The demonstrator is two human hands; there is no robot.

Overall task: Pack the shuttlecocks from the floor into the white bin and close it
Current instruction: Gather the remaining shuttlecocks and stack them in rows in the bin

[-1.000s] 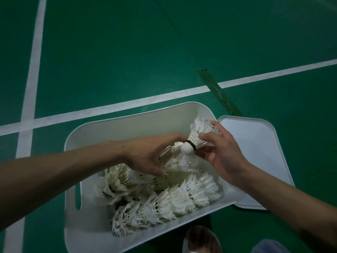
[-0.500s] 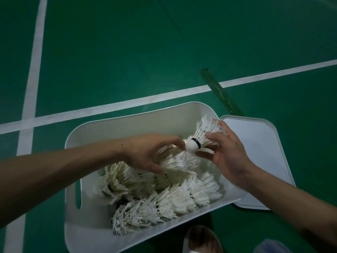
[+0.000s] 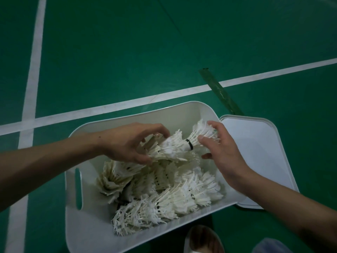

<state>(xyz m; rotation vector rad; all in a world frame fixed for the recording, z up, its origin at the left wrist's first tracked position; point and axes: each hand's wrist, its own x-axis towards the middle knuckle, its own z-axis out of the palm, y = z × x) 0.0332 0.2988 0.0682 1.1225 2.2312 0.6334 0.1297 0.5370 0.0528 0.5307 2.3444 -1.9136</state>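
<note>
Grip status: right hand [image 3: 220,150] has its fingers curled round the feather skirt of a single shuttlecock [image 3: 202,133], held right of centre frame over the white bin [image 3: 145,115]. Its cork, with a black band, points left and sits at the open end of a nested shuttlecock stack [image 3: 164,149]; looks like touching. Left hand [image 3: 127,143] grip is closed on that stack, fingers over the top, thumb below. Both hands are over the bin's upper half, with the stack between them. Loose shuttlecock pile [image 3: 164,196] fills the bin's lower middle, several more nested rows lying on their sides. Bin sits on the green court floor [image 3: 109,52], handle slot in its left wall. Lid [image 3: 255,152] is off, flat on the floor just beside the bin's right edge, lower corner hidden behind the bin. Shoe toe [image 3: 202,238] at bottom edge of frame.
</note>
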